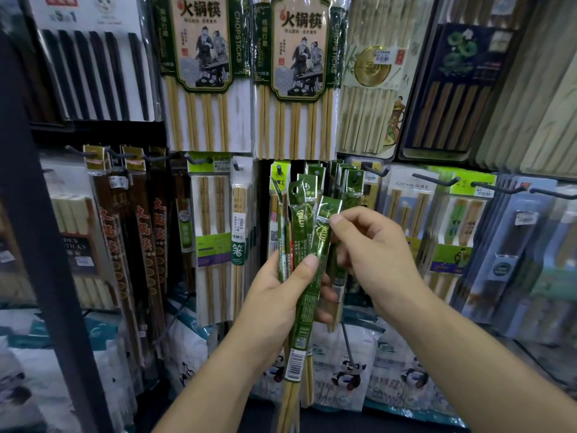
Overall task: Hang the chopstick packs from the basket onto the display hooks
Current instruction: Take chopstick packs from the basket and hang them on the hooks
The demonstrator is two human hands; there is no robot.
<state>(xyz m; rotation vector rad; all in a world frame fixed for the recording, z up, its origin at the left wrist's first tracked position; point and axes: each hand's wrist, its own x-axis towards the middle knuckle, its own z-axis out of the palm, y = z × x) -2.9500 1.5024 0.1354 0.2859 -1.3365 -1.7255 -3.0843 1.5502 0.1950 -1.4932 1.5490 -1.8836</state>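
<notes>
1. The green chopstick packs point(295, 214) were slim plastic sleeves. I judged them light and glossy, so likely a bit slippery. The sticks inside looked stiff and the header tabs floppy.
2. Best hold, as a judgement: the header tab just beside the hang hole, leaving the hole free for a hook.
3. The left hand point(278, 298) held the bundle at mid-length, thumb across the front and fingers curled behind. The packs stood upright and fanned out in front of the display.
4. The right hand point(374, 251) had its grip pressed together, thumb and forefinger pinching the top of the front pack point(321, 235). The other fingers were loosely curled.
5. Matching hung packs point(343, 173) sat on a display hook point(357, 175) just behind the bundle.
6. The basket was not in view.
</notes>
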